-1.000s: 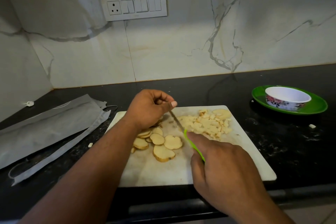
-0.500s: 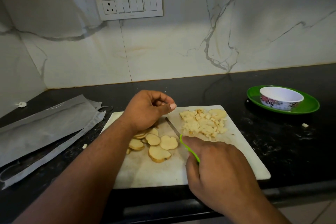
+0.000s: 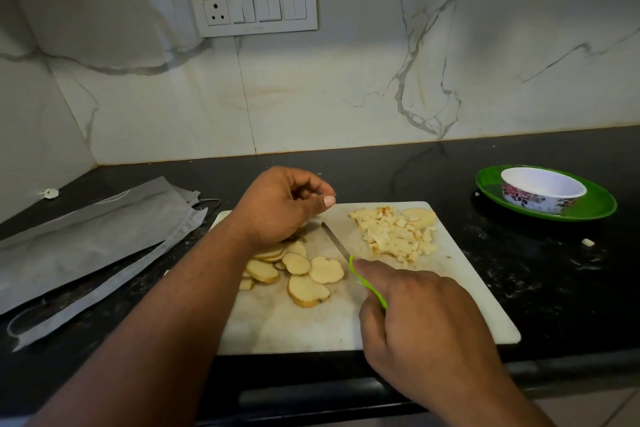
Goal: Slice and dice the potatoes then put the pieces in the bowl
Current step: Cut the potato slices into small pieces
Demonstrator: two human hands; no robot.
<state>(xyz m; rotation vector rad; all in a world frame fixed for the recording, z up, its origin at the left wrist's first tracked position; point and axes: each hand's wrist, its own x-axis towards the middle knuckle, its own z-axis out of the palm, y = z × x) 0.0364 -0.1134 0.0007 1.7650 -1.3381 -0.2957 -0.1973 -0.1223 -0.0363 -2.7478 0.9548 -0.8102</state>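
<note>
– while the right hand grips the green-handled knife, where's the left hand?
– curled over the potato slices, holding nothing i can tell; diced pieces heaped on the board; bowl well apart, on a green plate.

home kitchen: marble backsplash, countertop

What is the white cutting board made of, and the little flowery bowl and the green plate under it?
The white rectangular cutting board looks like plastic: matte, stained and scuffed. The small white flower-patterned bowl and the round green plate look like melamine or plastic, smooth and slightly glossy with thin rims, though glazed ceramic can't be ruled out.
</note>
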